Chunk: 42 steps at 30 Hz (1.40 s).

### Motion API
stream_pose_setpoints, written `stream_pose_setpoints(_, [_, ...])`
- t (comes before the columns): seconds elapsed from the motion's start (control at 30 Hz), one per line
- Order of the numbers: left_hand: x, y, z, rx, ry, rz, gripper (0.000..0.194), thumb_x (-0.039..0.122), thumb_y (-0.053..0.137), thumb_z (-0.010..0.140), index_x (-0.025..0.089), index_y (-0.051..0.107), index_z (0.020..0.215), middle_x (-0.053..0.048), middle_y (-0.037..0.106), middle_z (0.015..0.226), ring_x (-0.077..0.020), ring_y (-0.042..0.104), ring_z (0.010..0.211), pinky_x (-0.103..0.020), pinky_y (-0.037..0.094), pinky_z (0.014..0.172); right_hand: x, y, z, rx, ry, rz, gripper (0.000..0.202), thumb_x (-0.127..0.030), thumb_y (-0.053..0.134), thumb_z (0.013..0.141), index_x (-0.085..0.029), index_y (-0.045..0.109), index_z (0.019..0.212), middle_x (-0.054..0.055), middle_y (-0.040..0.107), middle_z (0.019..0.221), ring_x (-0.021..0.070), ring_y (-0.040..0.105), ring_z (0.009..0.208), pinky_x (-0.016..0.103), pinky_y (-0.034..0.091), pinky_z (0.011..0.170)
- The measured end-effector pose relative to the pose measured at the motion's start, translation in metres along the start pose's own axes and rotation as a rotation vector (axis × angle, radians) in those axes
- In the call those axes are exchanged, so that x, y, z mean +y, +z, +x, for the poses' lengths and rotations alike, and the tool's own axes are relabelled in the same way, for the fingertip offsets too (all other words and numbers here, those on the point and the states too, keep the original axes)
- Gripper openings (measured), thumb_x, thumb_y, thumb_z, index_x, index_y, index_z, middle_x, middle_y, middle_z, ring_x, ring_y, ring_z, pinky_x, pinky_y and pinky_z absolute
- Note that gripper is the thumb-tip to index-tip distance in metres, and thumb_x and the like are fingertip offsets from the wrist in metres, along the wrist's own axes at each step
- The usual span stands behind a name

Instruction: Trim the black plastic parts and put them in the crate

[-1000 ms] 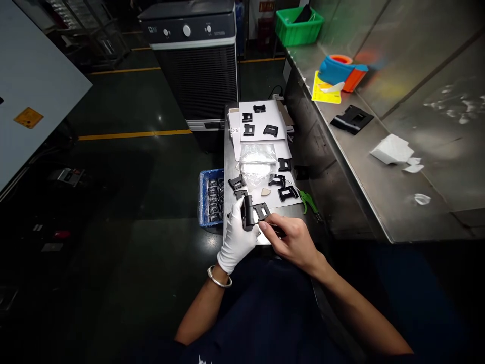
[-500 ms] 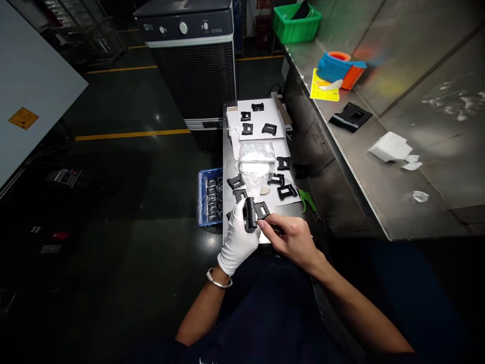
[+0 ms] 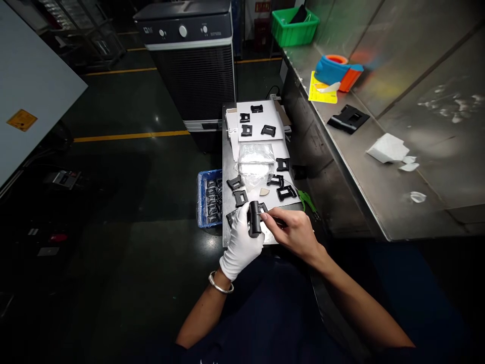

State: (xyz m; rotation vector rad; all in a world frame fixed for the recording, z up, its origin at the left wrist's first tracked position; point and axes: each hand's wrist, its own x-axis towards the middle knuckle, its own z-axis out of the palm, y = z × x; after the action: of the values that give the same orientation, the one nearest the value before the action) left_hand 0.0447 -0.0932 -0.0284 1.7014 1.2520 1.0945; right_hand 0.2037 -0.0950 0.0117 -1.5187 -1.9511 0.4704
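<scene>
My left hand (image 3: pixel 242 245), in a white glove, is closed around a black plastic part (image 3: pixel 255 218) with a rounded, tube-like side turned up. My bare right hand (image 3: pixel 296 231) is closed in a pinch at the part's right side. Between its fingers is a slim tool with a dark handle (image 3: pixel 279 222), mostly hidden; its thin tip meets the part's edge. Around the hands lie similar black frame-shaped parts, among them one (image 3: pixel 240 198) beyond the glove and another (image 3: pixel 286 192) to the right. A small beige piece (image 3: pixel 264 192) rests on the white sheet.
Clear plastic bags (image 3: pixel 256 154) lie mid-bench. A green-handled tool (image 3: pixel 308 201) is at the right edge. The blue crate (image 3: pixel 200 202) at left holds several wrapped parts. A steel ledge (image 3: pixel 379 202) on the right carries a tape dispenser (image 3: pixel 333 71) and a green bin (image 3: pixel 293 35).
The black part has turned slightly in my left hand and shifted a little right. My right fingertips have moved up along its side.
</scene>
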Motion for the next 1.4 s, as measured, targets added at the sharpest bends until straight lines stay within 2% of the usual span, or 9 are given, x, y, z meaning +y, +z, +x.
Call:
stream_pose_setpoints(0.4, [0.003, 0.001, -0.003, -0.033, 0.042, 0.021, 0.064, 0.013, 0.063, 0.083, 0.022, 0.042, 0.143, -0.015, 0.06, 0.135, -0.0314, 0.062, 0.123, -0.05, 0.052, 0.105, 0.007, -0.004, 0.006, 0.045, 0.011, -0.046, 0.038, -0.044, 0.052, 0.1, -0.021, 0.068, 0.075, 0.0, 0.062, 0.062, 0.0103, 0.047, 0.052, 0.027, 0.031, 0.058])
stream_pose_setpoints(0.57, [0.002, 0.001, -0.004, -0.035, 0.097, 0.038, 0.064, 0.013, 0.063, 0.081, 0.02, 0.044, 0.142, -0.015, 0.058, 0.137, -0.0323, 0.058, 0.128, -0.054, 0.048, 0.111, 0.01, -0.008, 0.011, 0.065, 0.022, -0.092, 0.042, -0.047, 0.05, 0.101, -0.02, 0.069, 0.073, 0.001, 0.063, 0.06, 0.011, 0.049, 0.051, 0.027, 0.032, 0.057])
stream_pose_setpoints(0.73, [0.004, -0.001, -0.003, -0.058, 0.111, 0.015, 0.065, 0.013, 0.063, 0.081, 0.019, 0.043, 0.143, -0.016, 0.058, 0.138, -0.0328, 0.057, 0.13, -0.053, 0.047, 0.112, 0.011, -0.01, 0.014, 0.113, 0.045, -0.106, 0.04, -0.047, 0.052, 0.1, -0.02, 0.07, 0.076, 0.003, 0.068, 0.065, 0.0123, 0.056, 0.055, 0.027, 0.034, 0.059])
stream_pose_setpoints(0.83, [0.005, -0.002, -0.001, -0.046, 0.1, 0.026, 0.064, 0.014, 0.062, 0.083, 0.019, 0.043, 0.143, -0.016, 0.058, 0.137, -0.0313, 0.058, 0.128, -0.051, 0.048, 0.111, 0.007, -0.011, 0.011, 0.13, 0.019, -0.057, 0.038, -0.046, 0.053, 0.1, -0.02, 0.07, 0.077, 0.002, 0.066, 0.063, 0.012, 0.054, 0.054, 0.027, 0.035, 0.058])
stream_pose_setpoints(1.03, [0.004, -0.001, -0.001, -0.031, 0.091, 0.032, 0.062, 0.015, 0.063, 0.084, 0.021, 0.043, 0.143, -0.014, 0.058, 0.136, -0.0299, 0.059, 0.126, -0.047, 0.05, 0.109, 0.002, -0.011, 0.008, 0.079, -0.007, -0.064, 0.041, -0.047, 0.05, 0.1, -0.02, 0.07, 0.075, 0.002, 0.065, 0.062, 0.0119, 0.053, 0.054, 0.026, 0.035, 0.058])
stream_pose_setpoints(1.23, [0.004, -0.003, 0.0, -0.054, 0.096, 0.0, 0.063, 0.015, 0.063, 0.083, 0.019, 0.043, 0.143, -0.016, 0.058, 0.138, -0.0303, 0.057, 0.13, -0.048, 0.048, 0.112, 0.008, -0.012, 0.012, 0.152, 0.013, -0.112, 0.037, -0.044, 0.054, 0.1, -0.02, 0.07, 0.077, 0.003, 0.069, 0.068, 0.0121, 0.056, 0.055, 0.027, 0.035, 0.058])
stream_pose_setpoints(1.4, [0.0, -0.003, 0.0, -0.021, 0.054, -0.004, 0.068, 0.014, 0.059, 0.084, 0.021, 0.039, 0.149, -0.013, 0.055, 0.145, -0.0297, 0.054, 0.135, -0.047, 0.046, 0.115, -0.001, -0.012, 0.005, 0.145, -0.072, -0.008, 0.032, -0.04, 0.056, 0.099, -0.019, 0.069, 0.078, 0.001, 0.065, 0.064, 0.0107, 0.054, 0.054, 0.025, 0.036, 0.058])
